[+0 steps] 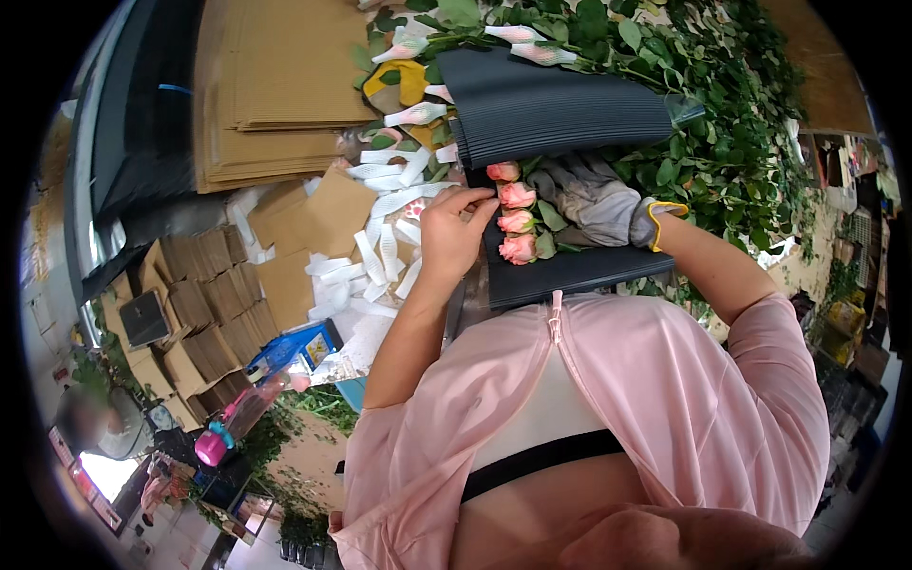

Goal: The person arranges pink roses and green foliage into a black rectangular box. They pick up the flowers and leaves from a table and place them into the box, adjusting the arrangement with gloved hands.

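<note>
Four pink roses lie in a row, blooms to the left, on black corrugated sheet (570, 274); one is the lowest rose (518, 249). My bare left hand (456, 224) is at the left of the blooms. Its thumb and fingertips come close together by the second rose (516, 194); whether they pinch a petal is unclear. My right hand (588, 199), in a grey glove with a yellow cuff edge, lies over the stems and leaves and holds them down. The glove hides the stems. A curved flap of black corrugated sheet (556, 107) stands beyond the roses.
White foam net sleeves (388, 249) are strewn to the left, beside flat cardboard sheets (285, 64). Netted roses (541, 55) lie beyond the flap. Leafy stems (712, 142) pile up on the right. Folded cardboard (214, 285) and a blue box (296, 345) sit at lower left.
</note>
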`<state>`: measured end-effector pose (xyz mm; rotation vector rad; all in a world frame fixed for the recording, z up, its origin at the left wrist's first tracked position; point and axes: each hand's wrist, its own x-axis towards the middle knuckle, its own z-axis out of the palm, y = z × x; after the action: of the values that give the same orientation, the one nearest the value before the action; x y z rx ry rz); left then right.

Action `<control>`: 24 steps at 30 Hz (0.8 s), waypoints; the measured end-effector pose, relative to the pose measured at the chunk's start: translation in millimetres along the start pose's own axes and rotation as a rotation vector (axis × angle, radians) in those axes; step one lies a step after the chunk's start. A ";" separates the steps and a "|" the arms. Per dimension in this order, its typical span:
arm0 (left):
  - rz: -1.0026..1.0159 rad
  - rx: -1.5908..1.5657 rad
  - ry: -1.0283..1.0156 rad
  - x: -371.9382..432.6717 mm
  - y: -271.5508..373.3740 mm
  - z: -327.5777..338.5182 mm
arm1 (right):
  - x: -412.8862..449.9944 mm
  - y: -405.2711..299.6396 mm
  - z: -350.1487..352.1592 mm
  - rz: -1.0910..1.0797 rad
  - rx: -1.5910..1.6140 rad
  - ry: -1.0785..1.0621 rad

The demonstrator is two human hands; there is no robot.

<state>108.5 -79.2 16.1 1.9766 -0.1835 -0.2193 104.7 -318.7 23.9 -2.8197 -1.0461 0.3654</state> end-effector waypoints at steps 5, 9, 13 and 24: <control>0.046 -0.111 0.033 9.1 -13.1 19.6 | -0.4 0.3 0.3 0.041 -0.092 -0.071; -0.011 -0.169 -0.007 12.1 -10.4 18.4 | -0.6 3.3 14.7 0.085 -0.056 -0.069; 0.378 0.119 -0.024 3.7 -4.0 8.2 | -1.4 3.8 9.4 0.039 -0.086 0.005; 0.385 0.188 -0.348 -13.0 -5.5 -3.1 | -2.6 0.7 -4.4 0.025 -0.008 -0.030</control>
<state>96.8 -71.3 13.2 2.0297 -0.8267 -0.3006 104.3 -321.1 28.4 -2.8454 -1.0212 0.4079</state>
